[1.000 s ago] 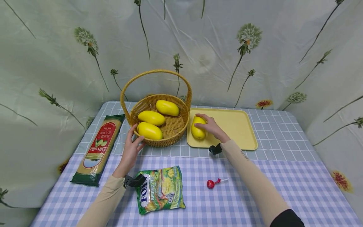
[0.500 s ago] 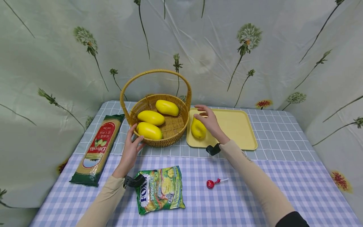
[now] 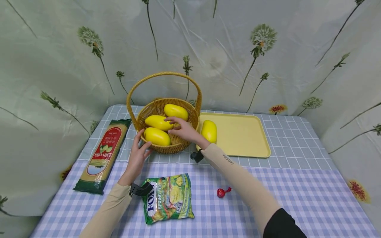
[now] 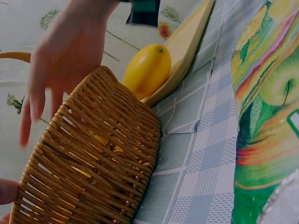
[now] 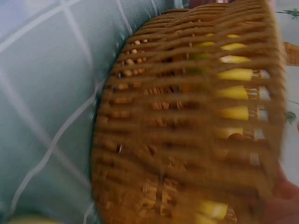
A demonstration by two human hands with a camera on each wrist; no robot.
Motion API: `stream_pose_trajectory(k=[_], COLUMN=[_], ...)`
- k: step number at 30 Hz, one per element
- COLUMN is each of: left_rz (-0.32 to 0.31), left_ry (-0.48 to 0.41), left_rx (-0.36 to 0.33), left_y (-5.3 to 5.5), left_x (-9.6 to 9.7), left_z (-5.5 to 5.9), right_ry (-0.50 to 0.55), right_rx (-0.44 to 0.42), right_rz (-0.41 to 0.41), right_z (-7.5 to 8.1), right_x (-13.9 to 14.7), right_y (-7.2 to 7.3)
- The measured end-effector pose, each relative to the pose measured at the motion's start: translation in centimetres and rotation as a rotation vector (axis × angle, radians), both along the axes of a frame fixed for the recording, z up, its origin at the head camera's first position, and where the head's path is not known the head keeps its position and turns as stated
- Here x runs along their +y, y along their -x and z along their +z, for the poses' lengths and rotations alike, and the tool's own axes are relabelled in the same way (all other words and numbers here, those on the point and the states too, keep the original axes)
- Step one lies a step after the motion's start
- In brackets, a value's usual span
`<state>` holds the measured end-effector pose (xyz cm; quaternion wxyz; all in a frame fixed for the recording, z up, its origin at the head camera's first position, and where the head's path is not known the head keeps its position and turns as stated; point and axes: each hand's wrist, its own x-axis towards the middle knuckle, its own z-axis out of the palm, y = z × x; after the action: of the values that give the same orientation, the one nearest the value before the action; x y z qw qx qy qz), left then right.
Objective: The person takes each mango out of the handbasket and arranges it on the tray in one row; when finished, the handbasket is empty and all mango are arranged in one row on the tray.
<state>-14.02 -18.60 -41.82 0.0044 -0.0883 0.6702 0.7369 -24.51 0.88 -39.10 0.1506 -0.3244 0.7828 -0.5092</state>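
We've got a crowded table here! A long green-and-gold packet [image 3: 102,155] lies slanted near the left side of the wicker basket [image 3: 166,149], and a green FOX'S bag [image 3: 169,198] is down in front, one corner overlapped by the black band [image 3: 141,189] on the left wrist. Over to the right there's a red wrapped sweet [image 3: 221,193], close by the right sleeve [image 3: 244,178]. What's in the way? The basket's handle [image 3: 165,74] arches up over the opening, and the right forearm cuts across the near left corner of the yellow tray [image 3: 241,135], hiding it from us.

Now we count: one basket, one tray, one packet, one bag, one sweet, and four yellow fruits in all. Three are in the basket: the back fruit [image 3: 176,111], the middle fruit [image 3: 157,123] and the front fruit [image 3: 157,136]. The fourth fruit [image 3: 209,131] lies on the tray, at its left end.

And the hands, two of them! The left hand [image 3: 137,159] rests at the basket's near left rim, thumb and fingers apart. The right hand [image 3: 186,131] is over the basket, fingers and thumb apart, tips right by the middle fruit; whether they touch it, we can't tell. The right wrist view is blurred, mostly wickerwork.
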Motion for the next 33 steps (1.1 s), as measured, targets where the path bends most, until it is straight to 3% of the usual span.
stream_pose_trajectory(k=[3,10,18,26,33], left_rz=[-0.004,0.002,-0.013,-0.001,0.005], left_ry=[0.008,0.022,0.015,0.026,0.034], left_rx=[-0.006,0.028,0.047,0.037,0.039], left_y=[0.0,0.8,0.7,0.6,0.6], left_x=[0.1,-0.3,-0.4,-0.5,-0.5], left_z=[0.2,-1.8,-1.9,-1.9,-2.0], right_ry=[-0.089,-0.270,-0.303,-0.176,-0.070], right_rx=[0.010,0.032,-0.044,-0.101,-0.088], right_rz=[0.057,0.180,0.239,0.153,0.040], right_z=[-0.2,-0.5,-0.2,0.3,0.8], right_x=[-1.2,-2.8,-2.6,-1.5,0.5], right_y=[0.1,0.3,0.3,0.2,0.1])
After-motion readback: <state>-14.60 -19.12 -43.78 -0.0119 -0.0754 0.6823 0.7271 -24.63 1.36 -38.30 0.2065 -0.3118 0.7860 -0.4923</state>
